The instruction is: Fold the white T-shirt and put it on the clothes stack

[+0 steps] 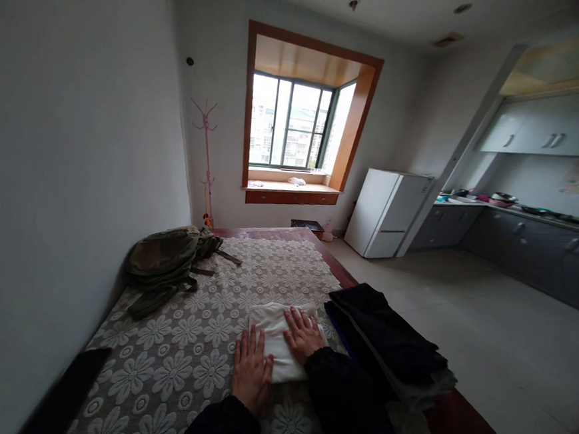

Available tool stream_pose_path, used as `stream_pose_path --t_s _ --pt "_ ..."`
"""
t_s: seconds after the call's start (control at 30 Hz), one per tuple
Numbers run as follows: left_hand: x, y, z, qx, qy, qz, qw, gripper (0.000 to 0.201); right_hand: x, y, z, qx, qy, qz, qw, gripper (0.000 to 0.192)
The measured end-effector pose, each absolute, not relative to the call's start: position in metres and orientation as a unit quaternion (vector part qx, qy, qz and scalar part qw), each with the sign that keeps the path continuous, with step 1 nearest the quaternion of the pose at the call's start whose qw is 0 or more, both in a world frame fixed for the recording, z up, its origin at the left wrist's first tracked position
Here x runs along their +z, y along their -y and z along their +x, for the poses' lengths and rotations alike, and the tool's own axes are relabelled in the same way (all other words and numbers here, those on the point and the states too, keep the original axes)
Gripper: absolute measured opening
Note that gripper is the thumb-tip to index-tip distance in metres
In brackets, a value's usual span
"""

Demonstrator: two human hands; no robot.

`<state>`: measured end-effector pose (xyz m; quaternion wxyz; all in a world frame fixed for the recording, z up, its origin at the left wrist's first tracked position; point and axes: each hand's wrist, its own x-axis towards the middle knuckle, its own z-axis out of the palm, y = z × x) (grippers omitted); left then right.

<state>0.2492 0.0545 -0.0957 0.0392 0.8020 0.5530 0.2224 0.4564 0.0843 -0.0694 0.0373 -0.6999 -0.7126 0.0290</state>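
A folded white cloth, perhaps a garment, lies flat on the flower-patterned table cover. My right hand rests on top of it with the fingers spread and stretched out. Along the cloth's left edge lies my left hand, fingers extended, partly on the cloth and partly on the cover. Neither hand grips anything. Just to the right of my right hand is a pile of folded dark clothes, partly hidden low down by my right sleeve.
A green backpack sits on the table's left side, by the wall. A dark flat object lies at the near left corner. Beyond the dark red table edge stand a white fridge and grey kitchen cabinets. A pink coat stand is behind.
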Motion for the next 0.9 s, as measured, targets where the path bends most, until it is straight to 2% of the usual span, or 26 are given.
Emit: stream_pose_path --t_s 0.2,0.37,0.47,0.57,0.77,0.9 --pt "-0.079 -0.057 0.239 0.218 -0.575 0.778 0.127 0.065 -0.07 -0.084 0.455 0.033 0.712 -0.7 0.04 0.066" --pt "-0.059 -0.059 0.227 0.292 -0.547 0.72 0.313 0.065 -0.066 -0.082 0.455 0.035 0.712 -0.7 0.049 0.066" --pt "-0.056 -0.062 0.217 0.284 -0.51 0.68 0.443 0.061 -0.065 -0.082 0.455 0.041 0.713 -0.698 0.055 0.066" --pt "-0.059 -0.064 0.212 0.271 -0.469 0.66 0.52 0.062 -0.067 -0.083 0.456 0.044 0.713 -0.698 0.061 0.066" --pt "-0.05 -0.062 0.218 0.256 -0.46 0.692 0.495 0.043 -0.07 -0.086 0.458 0.052 0.712 -0.698 0.052 0.067" --pt "-0.041 -0.058 0.219 0.234 -0.5 0.67 0.497 0.041 -0.059 -0.085 0.457 0.078 0.71 -0.7 0.023 0.069"
